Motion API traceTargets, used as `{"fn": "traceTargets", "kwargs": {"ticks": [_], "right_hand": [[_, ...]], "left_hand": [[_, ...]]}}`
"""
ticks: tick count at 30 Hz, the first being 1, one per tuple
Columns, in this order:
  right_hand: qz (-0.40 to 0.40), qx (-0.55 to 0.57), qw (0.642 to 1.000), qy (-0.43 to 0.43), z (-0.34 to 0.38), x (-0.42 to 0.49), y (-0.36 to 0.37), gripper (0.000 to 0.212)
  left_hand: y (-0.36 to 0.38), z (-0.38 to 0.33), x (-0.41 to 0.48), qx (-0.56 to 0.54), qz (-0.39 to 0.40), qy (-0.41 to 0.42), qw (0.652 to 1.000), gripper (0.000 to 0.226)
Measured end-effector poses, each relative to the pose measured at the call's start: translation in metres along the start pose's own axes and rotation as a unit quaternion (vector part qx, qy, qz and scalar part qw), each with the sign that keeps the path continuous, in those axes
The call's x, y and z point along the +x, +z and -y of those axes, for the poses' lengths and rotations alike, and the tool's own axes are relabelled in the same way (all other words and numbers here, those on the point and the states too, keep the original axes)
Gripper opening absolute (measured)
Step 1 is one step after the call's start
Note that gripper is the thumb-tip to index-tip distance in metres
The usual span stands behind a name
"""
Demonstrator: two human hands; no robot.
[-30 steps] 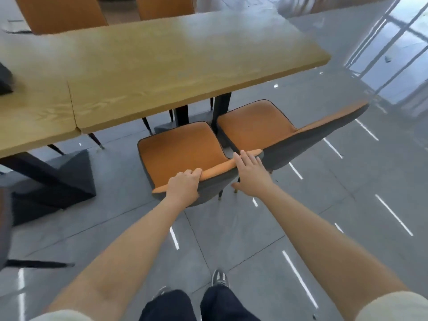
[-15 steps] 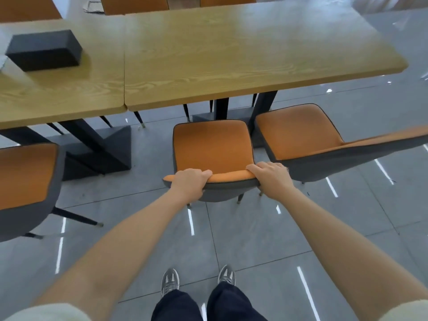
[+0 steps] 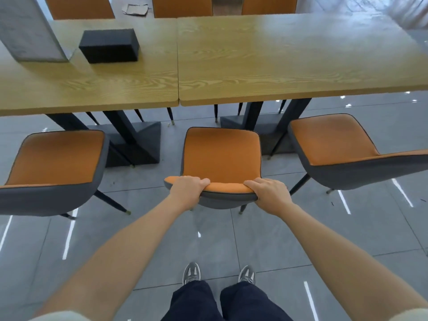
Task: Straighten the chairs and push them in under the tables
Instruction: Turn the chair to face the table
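Note:
An orange-seated chair with a grey shell, the middle chair [image 3: 221, 154], stands square to the wooden tables, its seat clear of the table edge. My left hand [image 3: 187, 189] grips the left end of its backrest top. At the right end of the same backrest, my right hand [image 3: 268, 193] is closed over the rim. The right table [image 3: 289, 61] and the left table [image 3: 88, 86] butt together just ahead of the chair. A left chair [image 3: 55, 158] and a right chair [image 3: 333, 140] stand on either side, both out from under the tables.
A black box [image 3: 108, 45] and a grey upright sign [image 3: 27, 31] rest on the left table. Dark table bases [image 3: 143, 144] sit on the grey tiled floor. More orange chairs [image 3: 183, 6] stand at the far side. My shoes [image 3: 191, 273] are behind the middle chair.
The middle chair has swung from an angle to square with the table edge. My view has shifted left, so the left chair and black box show fully. Both hands kept their hold.

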State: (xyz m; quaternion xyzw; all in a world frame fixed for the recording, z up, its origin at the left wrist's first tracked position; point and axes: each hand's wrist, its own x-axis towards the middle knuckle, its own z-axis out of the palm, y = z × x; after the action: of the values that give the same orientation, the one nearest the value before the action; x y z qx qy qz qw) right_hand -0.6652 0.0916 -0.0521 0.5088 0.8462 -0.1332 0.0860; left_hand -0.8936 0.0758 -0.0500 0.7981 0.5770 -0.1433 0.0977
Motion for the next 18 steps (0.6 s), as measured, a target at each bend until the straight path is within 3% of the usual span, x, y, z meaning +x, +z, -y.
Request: {"fn": "traceTargets", "kwargs": {"ticks": [9, 18], "right_hand": [[0.025, -0.026, 0.996, -0.079, 0.093, 0.051, -0.005, 0.045], [0.034, -0.034, 0.996, -0.074, 0.132, 0.093, -0.015, 0.041]], "left_hand": [[0.026, 0.086, -0.062, -0.064, -0.025, -0.079, 0.995, 0.024], [0.028, 0.137, -0.065, -0.087, -0.036, -0.106, 0.990, 0.040]]}}
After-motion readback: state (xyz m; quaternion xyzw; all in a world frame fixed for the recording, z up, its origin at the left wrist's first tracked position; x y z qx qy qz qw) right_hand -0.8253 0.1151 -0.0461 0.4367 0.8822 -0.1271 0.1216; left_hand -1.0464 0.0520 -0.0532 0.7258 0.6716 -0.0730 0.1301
